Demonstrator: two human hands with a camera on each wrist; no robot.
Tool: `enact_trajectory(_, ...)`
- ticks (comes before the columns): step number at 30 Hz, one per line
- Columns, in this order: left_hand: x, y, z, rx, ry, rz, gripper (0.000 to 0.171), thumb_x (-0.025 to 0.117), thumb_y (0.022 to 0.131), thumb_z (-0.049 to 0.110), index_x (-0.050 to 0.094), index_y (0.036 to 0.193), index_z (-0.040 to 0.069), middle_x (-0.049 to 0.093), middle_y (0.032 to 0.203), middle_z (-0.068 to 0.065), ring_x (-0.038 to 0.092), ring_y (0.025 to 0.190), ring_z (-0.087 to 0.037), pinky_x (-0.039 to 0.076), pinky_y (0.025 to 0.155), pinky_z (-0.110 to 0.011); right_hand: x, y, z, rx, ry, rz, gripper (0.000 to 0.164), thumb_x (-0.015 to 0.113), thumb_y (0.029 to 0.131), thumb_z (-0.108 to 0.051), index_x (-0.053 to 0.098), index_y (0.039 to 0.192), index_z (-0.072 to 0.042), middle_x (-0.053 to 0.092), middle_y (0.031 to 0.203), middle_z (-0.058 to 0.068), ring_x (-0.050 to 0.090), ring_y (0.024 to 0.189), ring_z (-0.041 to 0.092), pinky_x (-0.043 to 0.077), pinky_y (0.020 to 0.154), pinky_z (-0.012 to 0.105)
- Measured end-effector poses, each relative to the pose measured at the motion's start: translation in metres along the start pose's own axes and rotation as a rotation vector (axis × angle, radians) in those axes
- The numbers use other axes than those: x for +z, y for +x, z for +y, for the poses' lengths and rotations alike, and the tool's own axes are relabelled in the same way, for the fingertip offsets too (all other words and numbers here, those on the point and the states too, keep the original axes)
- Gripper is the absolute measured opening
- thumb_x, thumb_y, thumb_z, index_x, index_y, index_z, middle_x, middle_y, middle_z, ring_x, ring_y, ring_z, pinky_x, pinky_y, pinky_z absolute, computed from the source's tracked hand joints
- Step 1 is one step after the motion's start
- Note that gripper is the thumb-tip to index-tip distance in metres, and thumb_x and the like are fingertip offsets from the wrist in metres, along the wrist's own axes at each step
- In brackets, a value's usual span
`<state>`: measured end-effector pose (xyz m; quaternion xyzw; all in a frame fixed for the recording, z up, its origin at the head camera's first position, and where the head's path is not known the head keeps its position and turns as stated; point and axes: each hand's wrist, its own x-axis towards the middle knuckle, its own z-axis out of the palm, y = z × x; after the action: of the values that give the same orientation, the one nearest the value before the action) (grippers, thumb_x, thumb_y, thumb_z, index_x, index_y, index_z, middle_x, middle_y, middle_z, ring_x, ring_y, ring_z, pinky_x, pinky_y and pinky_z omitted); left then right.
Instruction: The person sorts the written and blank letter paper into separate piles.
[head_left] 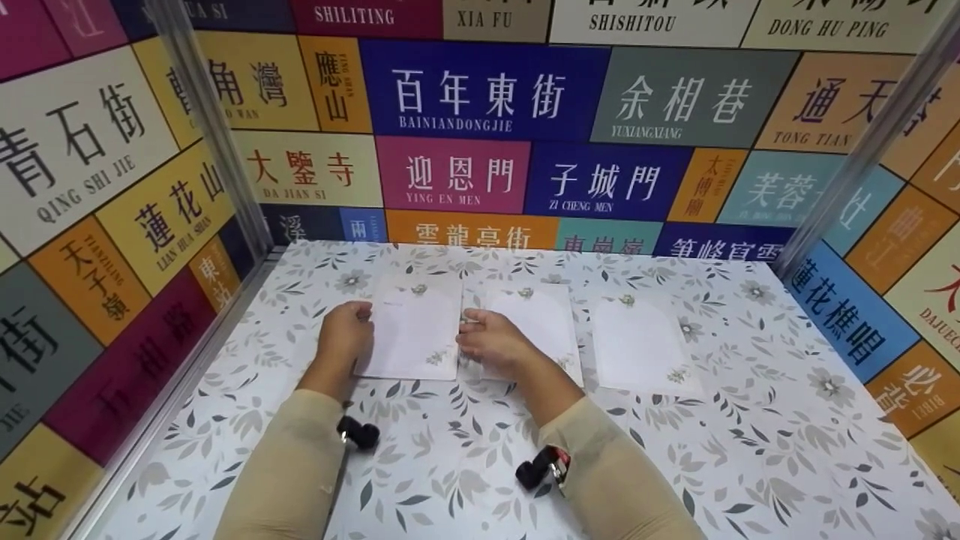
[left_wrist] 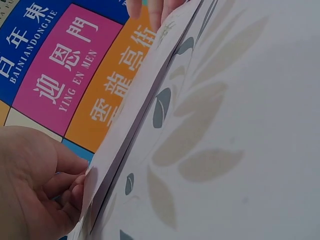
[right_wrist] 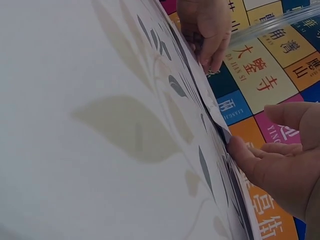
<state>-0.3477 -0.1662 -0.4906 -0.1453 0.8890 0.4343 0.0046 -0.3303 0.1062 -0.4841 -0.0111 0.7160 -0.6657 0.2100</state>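
Note:
A white sheet of stationery paper [head_left: 411, 341] with small floral prints lies leftmost on the table, a tiny line of writing near its top left. At its left edge, my left hand [head_left: 345, 337] pinches the paper with curled fingers, as the left wrist view shows at the sheet's margin [left_wrist: 112, 145]. On the opposite side, my right hand [head_left: 495, 341] touches the right edge with extended fingers, one digit held apart. The right hand [right_wrist: 287, 155] partly covers the middle sheet [head_left: 536, 319] in the head view. In both wrist views the paper edge stands slightly raised from the tabletop.
A third matching sheet [head_left: 637, 345] lies to the right of the middle one. The tablecloth [head_left: 450, 465] has a leaf-and-flower pattern. Colourful sign-printed panels [head_left: 487, 90] enclose the back and sides, with metal posts [head_left: 217, 127] at the corners.

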Motion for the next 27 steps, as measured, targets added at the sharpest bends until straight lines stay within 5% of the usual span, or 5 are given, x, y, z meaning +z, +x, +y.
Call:
enact_trajectory(9, -0.003, -0.003, -0.002, 0.006, 0.022, 0.002, 0.045, 0.052, 0.109, 0.020, 0.057, 0.153, 0.012, 0.061, 0.155, -0.009, 0.051, 0.152, -0.031, 0.040, 0.129, -0.050, 0.004, -0.001, -0.003, -0.054, 0.040, -0.057, 0.072, 0.059, 0.105, -0.003, 0.023, 0.168, 0.004, 0.039, 0.169, 0.027, 0.045, 0.156, 0.037, 0.049, 0.122, 0.041)
enact_trajectory(16, 0.001, -0.005, 0.004, -0.025, -0.064, -0.001, 0.048, 0.052, 0.108, 0.025, 0.054, 0.156, 0.016, 0.054, 0.163, -0.005, 0.048, 0.155, -0.029, 0.040, 0.129, -0.049, -0.002, -0.003, -0.001, -0.073, 0.050, 0.009, 0.073, 0.062, 0.106, -0.015, 0.026, 0.167, 0.002, 0.046, 0.166, 0.022, 0.051, 0.152, 0.034, 0.049, 0.122, 0.043)
enact_trajectory(27, 0.032, -0.015, 0.026, 0.157, -0.079, -0.033, 0.047, 0.058, 0.106, 0.024, 0.059, 0.152, 0.015, 0.059, 0.158, -0.009, 0.055, 0.149, -0.032, 0.044, 0.126, -0.050, -0.041, -0.011, 0.000, -0.138, 0.025, 0.054, 0.069, 0.061, 0.107, -0.016, 0.029, 0.166, 0.004, 0.041, 0.168, 0.026, 0.044, 0.156, 0.039, 0.041, 0.129, 0.048)
